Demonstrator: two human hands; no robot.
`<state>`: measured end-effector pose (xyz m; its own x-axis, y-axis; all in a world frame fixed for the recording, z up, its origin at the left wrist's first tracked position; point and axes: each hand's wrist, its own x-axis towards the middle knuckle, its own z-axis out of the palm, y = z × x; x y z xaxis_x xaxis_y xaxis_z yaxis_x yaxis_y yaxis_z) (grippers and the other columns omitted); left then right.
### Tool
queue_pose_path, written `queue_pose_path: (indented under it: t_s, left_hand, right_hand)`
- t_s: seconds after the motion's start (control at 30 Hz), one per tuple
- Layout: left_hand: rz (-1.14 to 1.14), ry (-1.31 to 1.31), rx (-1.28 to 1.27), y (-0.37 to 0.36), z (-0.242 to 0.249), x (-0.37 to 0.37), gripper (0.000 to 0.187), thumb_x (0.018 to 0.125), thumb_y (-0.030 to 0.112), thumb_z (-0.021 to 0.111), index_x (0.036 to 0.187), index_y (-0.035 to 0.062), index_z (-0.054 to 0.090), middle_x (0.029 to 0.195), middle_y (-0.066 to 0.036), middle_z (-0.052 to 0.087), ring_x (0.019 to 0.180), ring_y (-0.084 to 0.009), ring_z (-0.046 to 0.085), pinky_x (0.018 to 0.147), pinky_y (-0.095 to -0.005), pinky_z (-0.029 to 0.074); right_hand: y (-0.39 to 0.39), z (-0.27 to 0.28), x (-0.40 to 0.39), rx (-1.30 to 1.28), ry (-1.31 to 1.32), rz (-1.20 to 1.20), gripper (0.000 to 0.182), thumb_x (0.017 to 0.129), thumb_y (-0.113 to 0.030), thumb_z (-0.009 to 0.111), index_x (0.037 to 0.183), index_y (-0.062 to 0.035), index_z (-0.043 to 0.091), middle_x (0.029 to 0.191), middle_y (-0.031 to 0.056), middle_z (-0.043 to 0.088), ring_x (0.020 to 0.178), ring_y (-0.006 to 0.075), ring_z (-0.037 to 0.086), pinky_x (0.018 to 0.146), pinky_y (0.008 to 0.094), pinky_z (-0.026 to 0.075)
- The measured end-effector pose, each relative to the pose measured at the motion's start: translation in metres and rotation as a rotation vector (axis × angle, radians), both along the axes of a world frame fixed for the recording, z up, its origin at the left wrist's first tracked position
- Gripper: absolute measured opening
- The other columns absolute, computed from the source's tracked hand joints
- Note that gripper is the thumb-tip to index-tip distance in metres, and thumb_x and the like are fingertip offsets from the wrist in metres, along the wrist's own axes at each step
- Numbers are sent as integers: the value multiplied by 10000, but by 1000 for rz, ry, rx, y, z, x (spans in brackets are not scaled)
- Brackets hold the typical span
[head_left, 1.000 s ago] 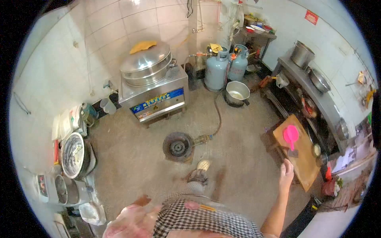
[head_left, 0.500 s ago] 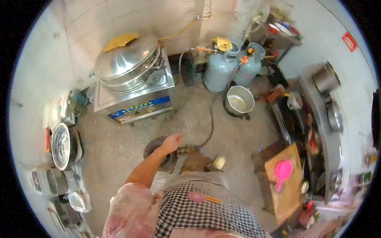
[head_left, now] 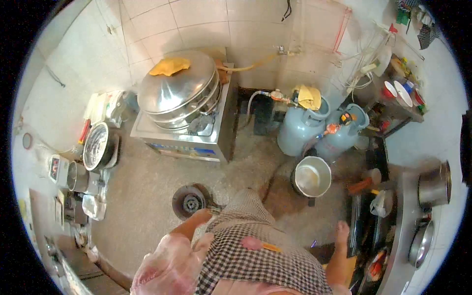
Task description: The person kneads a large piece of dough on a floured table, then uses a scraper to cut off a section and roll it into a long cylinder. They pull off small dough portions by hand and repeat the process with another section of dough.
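Observation:
My left hand (head_left: 202, 215) hangs low in front of me, its fingers loosely bent with nothing visible in them. In the head view it lies beside the round black burner (head_left: 189, 200) on the floor; I cannot see any contact. My right hand (head_left: 342, 232) is held out at the right, by the dark edge of the counter. Its fingers look loosely apart, and no object shows in it. Ahead stands a two-handled pot (head_left: 313, 177) on the floor, in front of the grey gas cylinders (head_left: 301, 129).
A large lidded steamer (head_left: 178, 91) sits on a steel stove (head_left: 223, 140) at the back wall. Basins and a scale (head_left: 58, 168) line the left wall. Along the right runs a counter with a steel pot (head_left: 434, 184). A hose crosses the floor.
My view has tilted up and shifted, showing more wall. My left hand has dropped closer to my body. My right hand has come into view at the right. The pink ladle is now out of sight.

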<state>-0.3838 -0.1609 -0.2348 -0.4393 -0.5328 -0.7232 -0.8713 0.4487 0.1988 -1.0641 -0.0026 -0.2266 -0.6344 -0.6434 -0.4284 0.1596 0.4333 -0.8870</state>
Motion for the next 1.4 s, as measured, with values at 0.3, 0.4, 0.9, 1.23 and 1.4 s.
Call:
queue_pose_path:
  t_s: [0.3, 0.4, 0.9, 1.23, 1.4]
  left_hand:
    - [722, 666, -159, -287, 74, -192, 485, 916, 382, 540, 1243, 24, 548, 1211, -206, 587, 1127, -369, 543, 954, -432, 430]
    - [661, 881, -416, -431, 102, -251, 475, 891, 328, 582, 1241, 9, 544, 1190, -227, 585, 1103, -376, 547, 959, -414, 421]
    - [492, 759, -737, -866, 140, -377, 399, 942, 374, 493, 902, -2, 619, 931, -168, 663, 847, -302, 622, 722, -441, 477]
    - [959, 1252, -61, -865, 150, -395, 248, 842, 249, 597, 800, 4, 607, 808, -172, 638, 705, -291, 597, 653, -388, 467]
    - [581, 1281, -757, -748, 165, -433, 202, 822, 210, 598, 788, 12, 590, 794, -172, 622, 706, -305, 588, 655, -395, 464]
  right_hand:
    - [-59, -17, 15, 180, 748, 609, 251, 924, -278, 547, 1044, -59, 569, 797, 14, 579, 685, 171, 538, 611, 330, 447]
    - [-23, -29, 42, 602, 571, 678, 257, 905, -280, 556, 1051, -71, 579, 845, 31, 590, 734, 194, 555, 620, 347, 463]
    - [-28, 15, 229, 1077, 409, 705, 280, 817, -280, 592, 1045, -124, 638, 1052, 119, 650, 949, 306, 634, 684, 425, 536]
    - [-35, -9, 322, 886, 84, -60, 229, 834, -207, 565, 1025, -100, 632, 1041, 115, 653, 940, 305, 625, 780, 432, 516]
    - [-16, -56, 329, 1024, 255, 297, 236, 847, -212, 563, 1034, -91, 641, 1084, 101, 648, 995, 296, 611, 838, 437, 493]
